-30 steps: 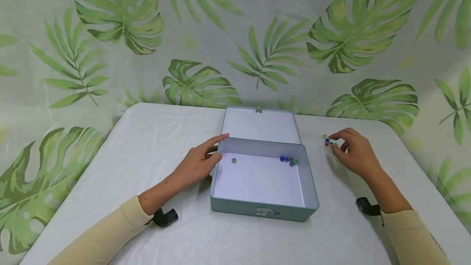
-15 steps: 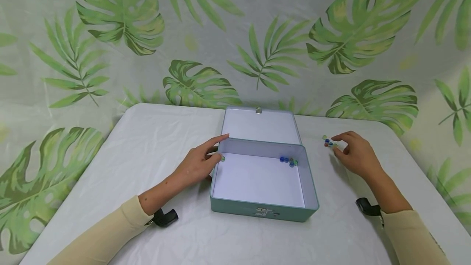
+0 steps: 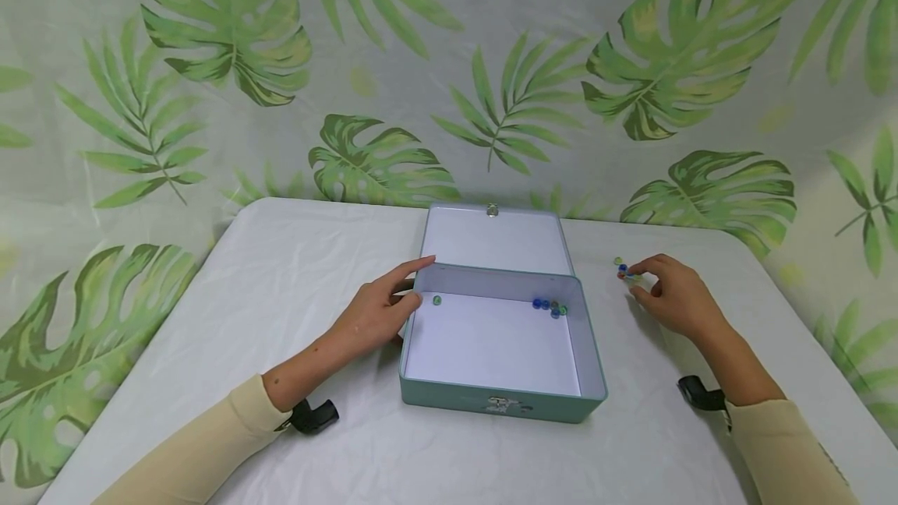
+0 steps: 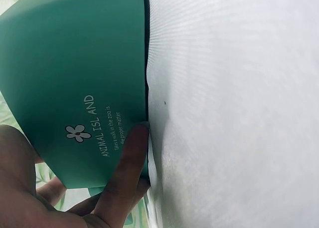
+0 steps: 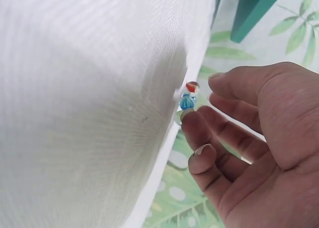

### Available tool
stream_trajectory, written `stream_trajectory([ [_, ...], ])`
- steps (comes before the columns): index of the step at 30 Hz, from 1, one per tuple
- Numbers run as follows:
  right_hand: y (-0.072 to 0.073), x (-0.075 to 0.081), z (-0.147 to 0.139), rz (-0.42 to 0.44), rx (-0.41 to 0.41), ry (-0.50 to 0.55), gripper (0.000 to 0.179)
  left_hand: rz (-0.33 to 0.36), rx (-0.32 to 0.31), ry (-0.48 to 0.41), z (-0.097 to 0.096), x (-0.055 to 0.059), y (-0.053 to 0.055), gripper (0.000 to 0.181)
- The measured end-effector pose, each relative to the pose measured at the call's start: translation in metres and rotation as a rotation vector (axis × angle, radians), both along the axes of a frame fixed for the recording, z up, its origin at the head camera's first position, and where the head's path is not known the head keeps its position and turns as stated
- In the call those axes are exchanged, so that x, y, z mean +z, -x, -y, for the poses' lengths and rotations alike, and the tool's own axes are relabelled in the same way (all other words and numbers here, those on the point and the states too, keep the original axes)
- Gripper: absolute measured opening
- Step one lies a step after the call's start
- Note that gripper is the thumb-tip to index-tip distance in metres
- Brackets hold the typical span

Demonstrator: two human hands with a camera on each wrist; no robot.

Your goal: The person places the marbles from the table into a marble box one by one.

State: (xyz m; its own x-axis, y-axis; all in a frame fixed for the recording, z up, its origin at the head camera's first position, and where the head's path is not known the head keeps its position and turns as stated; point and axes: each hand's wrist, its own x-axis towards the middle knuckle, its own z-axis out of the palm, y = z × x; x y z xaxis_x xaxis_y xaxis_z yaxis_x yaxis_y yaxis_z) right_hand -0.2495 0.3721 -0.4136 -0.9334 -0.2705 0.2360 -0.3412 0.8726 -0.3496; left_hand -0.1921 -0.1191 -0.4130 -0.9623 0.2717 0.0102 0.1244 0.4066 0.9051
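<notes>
The right hand (image 3: 672,296) has its thumb and index finger parted — a narrow gap, with no marble clearly pinched in it. A loose group of small glass marbles (image 3: 622,268) lies on the white-covered table (image 3: 231,318) at the mouth of that gap, mostly just left of the fingertips. From the right wrist, a red-tinged marble (image 5: 192,87) and a blue marble (image 5: 187,102) sit side by side near the tip of one finger; whether it touches the blue one I cannot tell. The thumb tip is apart from both.

The left hand (image 3: 372,310) holds the left wall of a green tin box (image 3: 480,404), thumb at the rim and other fingers against the outer side, which bears the words "ANIMAL ISLAND". Inside, one green marble (image 3: 437,300) lies near that wall, just beside the thumb; a cluster of marbles (image 3: 546,305), mostly blue, lies in the far right corner — well apart from the left hand. The lid (image 3: 496,240) is laid back behind the box.
</notes>
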Motion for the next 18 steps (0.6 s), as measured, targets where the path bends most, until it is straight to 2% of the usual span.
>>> stream_trajectory([
  [10,0.0010,-0.0013,-0.0010,-0.011,0.005,-0.041,0.029,-0.030,-0.016,-0.004,0.0010,-0.0005,-0.0005,0.059],
  [14,0.0031,-0.0020,-0.0026,0.044,-0.013,-0.060,0.032,-0.048,-0.021,0.002,0.0012,-0.0001,-0.0008,0.059],
  [18,0.0048,-0.0019,-0.0045,0.101,-0.037,-0.049,0.026,-0.062,-0.020,0.012,0.0014,-0.0007,-0.0005,0.059],
])
